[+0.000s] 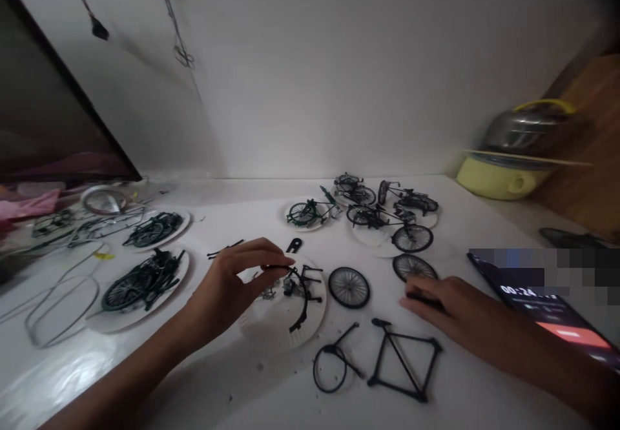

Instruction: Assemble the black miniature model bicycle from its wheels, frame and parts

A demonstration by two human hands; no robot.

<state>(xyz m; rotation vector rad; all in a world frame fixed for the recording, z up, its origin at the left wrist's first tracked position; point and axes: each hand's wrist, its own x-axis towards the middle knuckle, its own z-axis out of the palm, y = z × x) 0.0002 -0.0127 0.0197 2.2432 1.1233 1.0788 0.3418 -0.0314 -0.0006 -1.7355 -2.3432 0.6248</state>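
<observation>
My left hand pinches one end of a curved black mudguard, held over a white paper plate with small model-bicycle parts on it. My right hand is closed around something dark, mostly hidden by the fingers. Just beyond it lies a black spoked wheel, and a second wheel rests flat between my hands. Nearer me are a black bicycle frame and a thin black ring with rods. A small black slotted piece sits behind the plate.
Assembled model bicycles stand on plates at the back, with a green partial one beside them. Plates of green parts and a loose cable lie left. A phone and a yellow-green pot are at right.
</observation>
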